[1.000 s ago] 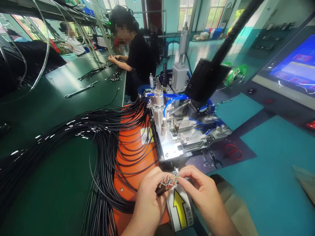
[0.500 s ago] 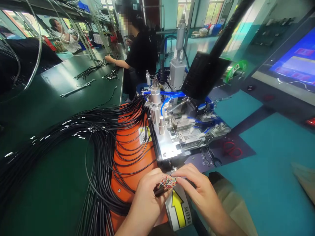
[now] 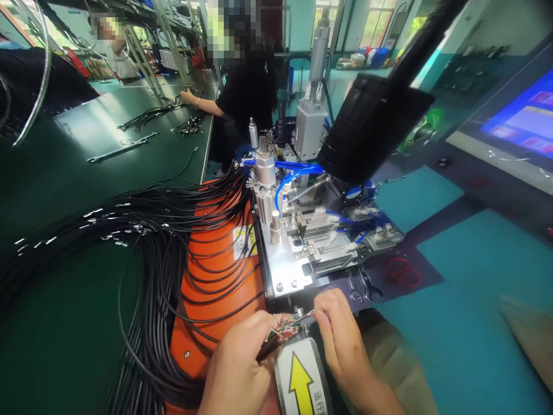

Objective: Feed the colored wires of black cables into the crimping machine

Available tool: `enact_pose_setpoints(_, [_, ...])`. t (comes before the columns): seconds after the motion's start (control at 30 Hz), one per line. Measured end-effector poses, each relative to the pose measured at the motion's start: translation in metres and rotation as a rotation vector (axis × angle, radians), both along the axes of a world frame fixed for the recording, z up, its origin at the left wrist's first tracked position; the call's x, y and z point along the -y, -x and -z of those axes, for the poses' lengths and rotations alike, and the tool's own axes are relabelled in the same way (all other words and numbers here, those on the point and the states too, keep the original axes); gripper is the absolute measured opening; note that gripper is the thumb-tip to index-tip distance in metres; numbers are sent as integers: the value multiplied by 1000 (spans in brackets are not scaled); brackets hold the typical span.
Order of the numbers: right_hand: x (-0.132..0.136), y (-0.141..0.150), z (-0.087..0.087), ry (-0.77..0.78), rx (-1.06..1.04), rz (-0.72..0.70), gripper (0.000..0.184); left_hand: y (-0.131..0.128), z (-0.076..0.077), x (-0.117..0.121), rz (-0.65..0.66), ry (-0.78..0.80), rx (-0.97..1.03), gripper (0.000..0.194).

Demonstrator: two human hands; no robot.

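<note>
- Bench (image 3: 56, 346): green, running along the left side.
- Wire harnesses (image 3: 149, 115): small black bunches far along the bench, with a metal bar (image 3: 123, 144) near them.
- Black cables (image 3: 173, 213): large fanned bundle lying across the bench and the orange mat (image 3: 184, 340).
- Co-worker's hand (image 3: 186, 97): at the bench's far end, beside the harnesses; black sleeve.
- Left hand (image 3: 235, 366): over the mat, fingers (image 3: 254, 334) curled and pinching the cable bundle.
- Coloured wire ends (image 3: 283, 328): short, splayed strands at the bundle's tip, held between both hands.
- Arrow plate (image 3: 300, 380): yellow arrow on white, just below the wire ends.
- Crimping machine (image 3: 280, 259): metal-plated, with blue air hoses (image 3: 294, 173), directly ahead of the hands.
- Right hand (image 3: 345, 340): fingers (image 3: 322, 305) bent toward the wire ends, close together at one thin strand; the grip cannot be told.
- Spanners (image 3: 358, 291): on a dark mat beside the machine, near red rings (image 3: 401, 272).
</note>
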State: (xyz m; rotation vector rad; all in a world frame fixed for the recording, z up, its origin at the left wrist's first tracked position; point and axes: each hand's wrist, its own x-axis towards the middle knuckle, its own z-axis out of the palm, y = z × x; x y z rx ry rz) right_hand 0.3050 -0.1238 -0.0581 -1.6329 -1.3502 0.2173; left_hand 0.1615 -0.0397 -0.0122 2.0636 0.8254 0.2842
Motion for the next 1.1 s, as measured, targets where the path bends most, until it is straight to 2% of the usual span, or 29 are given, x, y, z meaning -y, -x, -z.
enact_pose_setpoints(0.07, [-5, -5, 10, -13, -32, -20, 20, 1, 1, -2, -6, 0, -87, 14])
enact_pose_setpoints(0.17, [-7, -7, 22, -32, -70, -64, 20, 1, 0, -6, 1, 40, -135, 22])
enact_pose_setpoints(0.33, [-5, -4, 31, -71, -18, -92, 19, -2, -1, -14, 6, 29, -193, 20])
enact_pose_setpoints(0.47, [-6, -7, 37, -122, 55, -93, 20, -1, -1, -16, 106, 17, -146, 20])
enact_pose_setpoints(0.53, [-5, -8, 37, -117, 60, -104, 19, 0, 2, -14, 185, -103, -109, 35])
enact_pose_setpoints(0.6, [-5, -9, 35, -81, 38, -121, 18, 0, 7, -12, 250, -354, -102, 46])
enact_pose_setpoints(0.7, [-4, -9, 25, 48, -60, -136, 16, -3, 13, -12, 353, -741, -196, 52])
enact_pose_setpoints(0.77, [-4, -8, 18, 140, -143, -126, 17, -7, 12, -13, 425, -852, -294, 55])
enact_pose_setpoints(0.87, [-5, -7, 10, 222, -234, -101, 18, -13, 4, -14, 492, -865, -414, 57])
enact_pose_setpoints(0.97, [-5, -7, 8, 263, -270, -77, 18, -19, -6, -16, 527, -797, -518, 56])
enact_pose_setpoints(1.1, [-6, -7, 4, 329, -295, -63, 21, -24, -12, -19, 538, -770, -525, 54])
